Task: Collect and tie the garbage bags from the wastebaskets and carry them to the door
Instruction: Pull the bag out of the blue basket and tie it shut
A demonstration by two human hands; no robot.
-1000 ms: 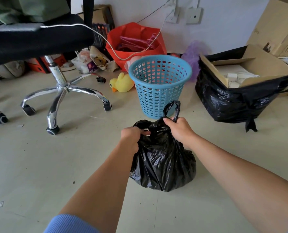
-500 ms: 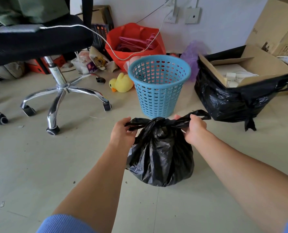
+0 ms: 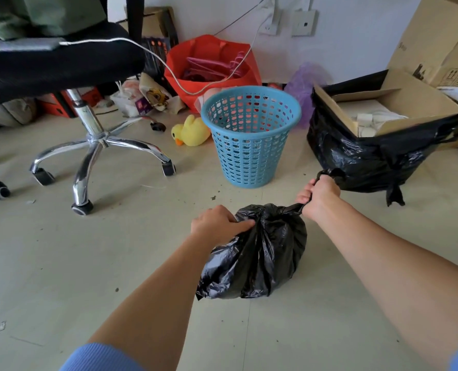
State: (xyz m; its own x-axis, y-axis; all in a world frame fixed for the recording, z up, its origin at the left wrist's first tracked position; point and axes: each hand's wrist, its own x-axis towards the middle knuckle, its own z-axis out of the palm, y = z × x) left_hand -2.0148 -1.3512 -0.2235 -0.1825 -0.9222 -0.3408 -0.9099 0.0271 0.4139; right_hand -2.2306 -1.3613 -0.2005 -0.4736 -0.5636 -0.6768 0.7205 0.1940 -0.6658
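A small black garbage bag sits on the floor in front of me, gathered and knotted at its top. My left hand grips the bag's neck on the left side. My right hand is closed on the bag's right handle strip, which is stretched taut up and to the right, its end sticking out above my fist. Behind the bag stands a blue perforated wastebasket with no liner in it. A larger black garbage bag holding a cardboard box sits at the right.
An office chair with chrome legs and castors stands at the left. A yellow plush duck, a red bag and clutter lie along the wall. A white cable runs from the chair to the wall socket. Big cardboard boxes fill the far right.
The bag has dropped lower toward the floor. My right hand pulled the handle strip out to the right and up; my left hand shifted onto the bag's neck.
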